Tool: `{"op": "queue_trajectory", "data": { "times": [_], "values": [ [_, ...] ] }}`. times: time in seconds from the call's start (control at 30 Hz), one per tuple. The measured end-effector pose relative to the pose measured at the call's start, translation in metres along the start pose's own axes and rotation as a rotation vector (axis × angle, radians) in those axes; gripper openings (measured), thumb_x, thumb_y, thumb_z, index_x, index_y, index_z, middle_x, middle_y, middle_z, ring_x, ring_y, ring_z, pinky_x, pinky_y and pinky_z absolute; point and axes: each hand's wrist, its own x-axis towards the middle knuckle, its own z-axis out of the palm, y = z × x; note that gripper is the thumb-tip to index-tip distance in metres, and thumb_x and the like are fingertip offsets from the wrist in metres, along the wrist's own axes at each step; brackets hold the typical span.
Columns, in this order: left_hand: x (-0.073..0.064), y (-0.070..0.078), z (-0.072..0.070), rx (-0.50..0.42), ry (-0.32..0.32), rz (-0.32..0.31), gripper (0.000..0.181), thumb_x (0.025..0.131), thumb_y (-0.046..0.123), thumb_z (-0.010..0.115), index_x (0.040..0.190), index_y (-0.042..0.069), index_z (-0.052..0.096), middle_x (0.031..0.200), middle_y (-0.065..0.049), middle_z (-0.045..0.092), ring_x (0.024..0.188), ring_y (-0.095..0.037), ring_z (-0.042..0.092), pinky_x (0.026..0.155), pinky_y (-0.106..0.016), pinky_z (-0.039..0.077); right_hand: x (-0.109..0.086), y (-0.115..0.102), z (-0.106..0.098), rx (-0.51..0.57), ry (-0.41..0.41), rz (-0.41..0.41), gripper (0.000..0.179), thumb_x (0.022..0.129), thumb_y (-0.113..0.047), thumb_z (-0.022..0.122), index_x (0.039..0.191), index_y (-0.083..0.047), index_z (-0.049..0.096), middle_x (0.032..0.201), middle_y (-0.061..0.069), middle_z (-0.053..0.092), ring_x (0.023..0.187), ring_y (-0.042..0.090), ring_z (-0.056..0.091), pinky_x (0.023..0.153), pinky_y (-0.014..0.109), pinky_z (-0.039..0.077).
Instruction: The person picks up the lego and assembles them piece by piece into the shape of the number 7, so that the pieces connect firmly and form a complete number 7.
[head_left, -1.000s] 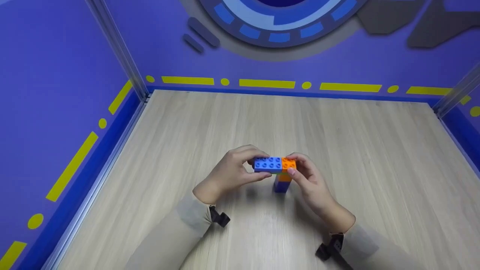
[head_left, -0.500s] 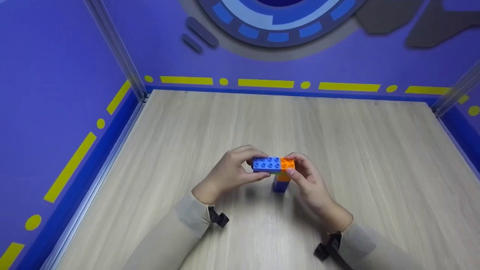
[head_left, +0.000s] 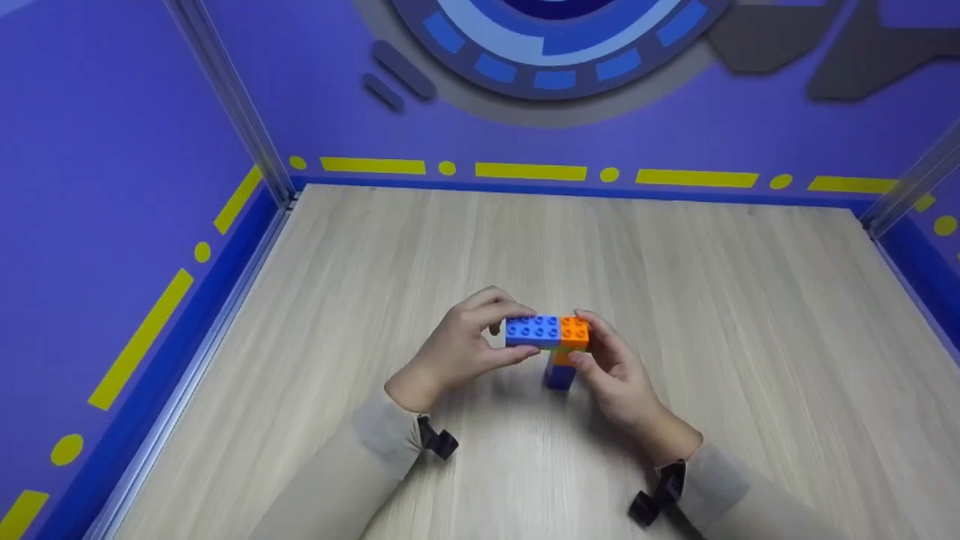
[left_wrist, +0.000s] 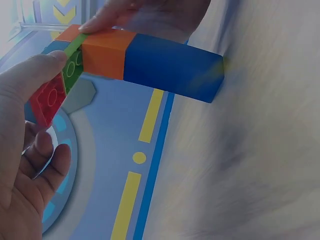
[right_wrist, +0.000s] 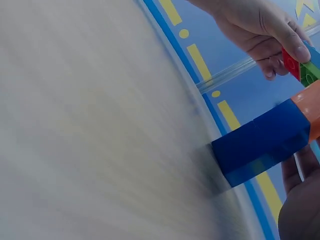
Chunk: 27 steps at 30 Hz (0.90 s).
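A T-like stack of toy building bricks stands mid-table. Its column has a dark blue lower part (right_wrist: 265,142) with an orange brick (left_wrist: 104,52) above. On top, a studded blue brick (head_left: 532,330) sits beside a small orange brick (head_left: 574,331), overhanging leftward. Underneath the overhang are a green brick (left_wrist: 73,70) and a red brick (left_wrist: 48,100), hollow sides showing. My left hand (head_left: 461,345) pinches the blue brick's left part between thumb and fingers. My right hand (head_left: 619,371) holds the orange end, fingers behind and thumb on the near side.
The wood-grain table (head_left: 375,255) surrounds the stack. Blue panels with yellow markings (head_left: 530,172) and metal corner posts (head_left: 240,112) border its back and sides. A small black camera (head_left: 436,437) is strapped to the left wrist, another (head_left: 658,495) to the right.
My right thumb has slid down from the top orange brick's studs to its near side below. The left hand and the stack stay almost in place.
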Motion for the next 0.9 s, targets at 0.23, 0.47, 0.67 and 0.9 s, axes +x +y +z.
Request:
{"op": "queue_trajectory", "data": {
  "times": [0.23, 0.47, 0.67, 0.9],
  "values": [
    [0.0, -0.002, 0.003, 0.022, 0.017, -0.061, 0.051, 0.1, 0.022, 0.089, 0.147, 0.009, 0.073, 0.128, -0.009, 0.071, 0.096, -0.026, 0.065, 0.085, -0.033, 0.058, -0.001, 0.006, 0.0, -0.082, 0.039, 0.006, 0.073, 0.11, 0.008, 0.063, 0.176, -0.005, 0.036, 0.151, -0.001, 0.068, 0.132, 0.01, 0.068, 0.114, 0.018, 0.054],
    [0.0, -0.005, 0.006, -0.019, 0.037, -0.132, 0.055, 0.104, 0.018, 0.083, 0.154, 0.006, 0.062, 0.135, -0.012, 0.071, 0.099, -0.023, 0.064, 0.09, -0.033, 0.059, 0.0, 0.009, 0.0, -0.139, 0.077, 0.034, 0.075, 0.109, 0.004, 0.067, 0.177, -0.006, 0.035, 0.152, 0.022, 0.067, 0.127, 0.01, 0.067, 0.11, 0.017, 0.053],
    [0.0, -0.01, 0.008, -0.047, 0.084, -0.154, 0.047, 0.105, 0.015, 0.081, 0.149, 0.005, 0.066, 0.127, -0.01, 0.074, 0.101, -0.025, 0.067, 0.091, -0.03, 0.058, 0.001, 0.01, 0.0, -0.177, 0.089, 0.069, 0.076, 0.109, 0.001, 0.07, 0.176, -0.007, 0.037, 0.157, 0.023, 0.064, 0.129, 0.009, 0.065, 0.112, 0.02, 0.053],
    [0.0, -0.013, 0.009, -0.037, 0.124, -0.193, 0.047, 0.109, 0.025, 0.079, 0.153, 0.012, 0.07, 0.141, -0.007, 0.072, 0.105, -0.032, 0.068, 0.091, -0.044, 0.063, 0.003, 0.012, 0.0, -0.227, 0.09, 0.152, 0.079, 0.107, -0.004, 0.076, 0.176, -0.012, 0.039, 0.164, 0.015, 0.059, 0.137, 0.02, 0.062, 0.115, 0.025, 0.054]
  ]
}}
